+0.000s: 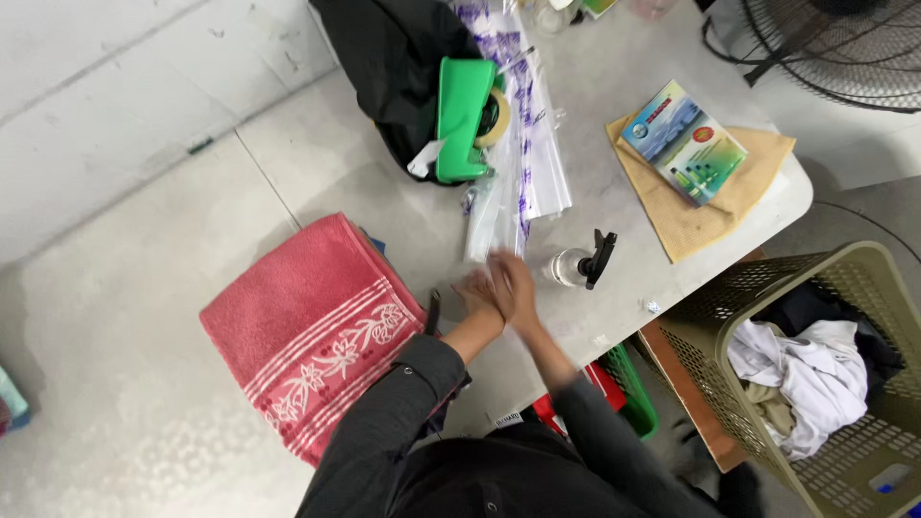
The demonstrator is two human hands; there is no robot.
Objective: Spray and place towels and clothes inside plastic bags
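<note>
One red towel (pixel 312 336) at eight o'clock, one green tape dispenser (pixel 463 120) at twelve, one spray bottle (pixel 580 261), one booklet (pixel 683 142) at two, one laundry basket (pixel 767 384) at four.

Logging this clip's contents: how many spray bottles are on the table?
1. The clear spray bottle with a black trigger lies on its side just beside the hands; clutter at the table's far end may hide others.

Mid-frame, the left hand (pixel 477 291) and right hand (pixel 515 285) press together, blurred, on the grey table (pixel 384 163) just below a clear plastic bag (pixel 518 163). A spray bottle (pixel 578 263) lies just right of them; a red towel (pixel 312 331) lies at left.
</note>
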